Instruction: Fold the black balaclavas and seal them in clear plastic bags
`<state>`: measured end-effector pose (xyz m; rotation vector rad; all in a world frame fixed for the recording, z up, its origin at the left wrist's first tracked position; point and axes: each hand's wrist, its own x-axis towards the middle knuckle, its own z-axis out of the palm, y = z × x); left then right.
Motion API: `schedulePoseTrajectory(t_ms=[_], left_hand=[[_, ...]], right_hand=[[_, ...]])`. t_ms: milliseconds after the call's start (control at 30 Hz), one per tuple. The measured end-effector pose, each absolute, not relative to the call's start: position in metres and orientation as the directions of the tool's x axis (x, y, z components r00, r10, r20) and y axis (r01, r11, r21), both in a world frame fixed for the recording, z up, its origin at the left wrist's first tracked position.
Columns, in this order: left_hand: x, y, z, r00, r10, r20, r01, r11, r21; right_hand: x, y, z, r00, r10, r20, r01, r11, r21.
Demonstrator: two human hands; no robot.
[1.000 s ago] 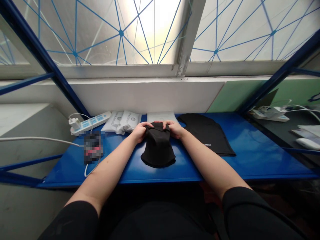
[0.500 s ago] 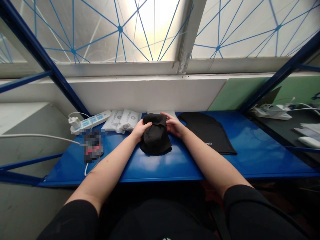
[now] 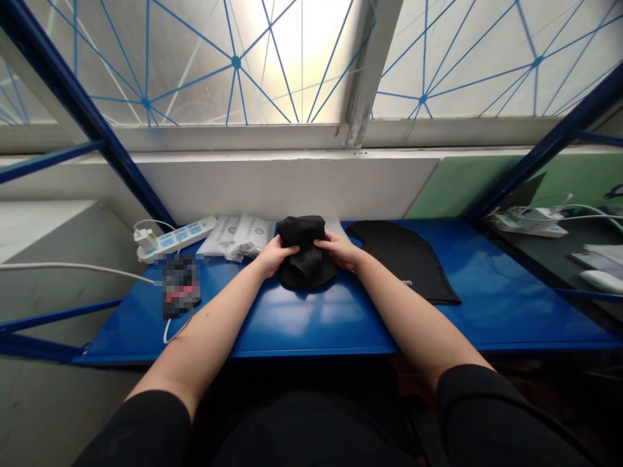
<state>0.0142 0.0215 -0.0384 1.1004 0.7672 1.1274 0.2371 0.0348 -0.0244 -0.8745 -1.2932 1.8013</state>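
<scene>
Head view: the black cloth bundle [image 3: 305, 259] sits on the blue metal tabletop [image 3: 316, 321], gathered into a compact, rounded lump with one layer doubled over its top. Judging by that shape, the folding looks well along. The piece is already reduced to a small package, but its edges are uneven and it is not yet pressed flat or let go.

The left hand [image 3: 273, 255] is clamped on the bundle's left side, with the fingers curled over the upper edge and the thumb against the cloth. The right hand [image 3: 341, 250] mirrors it on the right side, fingers closed onto the fold. The bundle lies directly between the two hands and touches both, resting on the tabletop rather than lifted off it.

A flat black garment [image 3: 403, 259] bearing a small white mark lies spread out on the same surface. The bundle is just to the left of it, near but not touching. Further left of the garment, past the bundle, lie white packets [image 3: 238, 236]. Beyond them are a white power strip [image 3: 175, 238] and a blurred dark object [image 3: 181, 285] with a white cable [image 3: 73, 267] running up to it.
</scene>
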Motion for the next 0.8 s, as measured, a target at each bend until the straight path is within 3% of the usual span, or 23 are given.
schedulePoseTrajectory(t_ms=[167, 433, 633, 800], left_hand=[[0.017, 0.019, -0.039, 0.217, 0.975, 0.047, -0.313, 0.023, 0.949], [0.009, 0.012, -0.021, 0.375, 0.913, 0.158, -0.41, 0.01, 0.912], [0.003, 0.012, -0.02, 0.41, 0.91, 0.069, -0.309, 0.068, 0.949], [0.009, 0.01, -0.028, 0.187, 0.982, -0.031, -0.069, 0.044, 0.997]], right_hand=[[0.245, 0.032, -0.023, -0.533, 0.838, -0.119, -0.175, -0.246, -0.953], [0.246, 0.031, -0.019, -0.586, 0.81, -0.014, -0.273, -0.214, -0.938], [0.24, 0.033, -0.02, -0.583, 0.81, 0.062, -0.181, -0.055, -0.982], [0.239, 0.039, -0.027, -0.575, 0.809, 0.119, -0.061, 0.102, -0.993]])
